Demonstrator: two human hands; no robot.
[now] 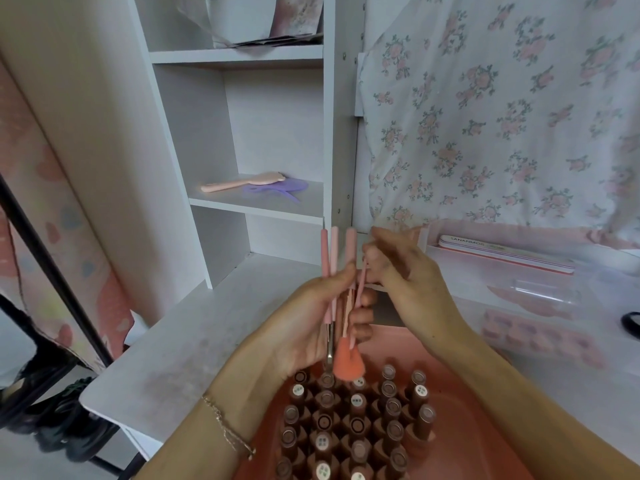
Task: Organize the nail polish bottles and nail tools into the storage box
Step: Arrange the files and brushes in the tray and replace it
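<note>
Nail tools [334, 271] stand bunched in the left hand [311, 320], gripped above bottles [356, 420] in the pink box [467, 427]; right hand [398, 268] pinches one thin handle, fingertips blurred.

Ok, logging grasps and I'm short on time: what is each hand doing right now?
Left hand: closed around a bundle of pink nail tools, held above the bottles.
Right hand: fingers pinching one thin pink tool in that bundle.
</note>
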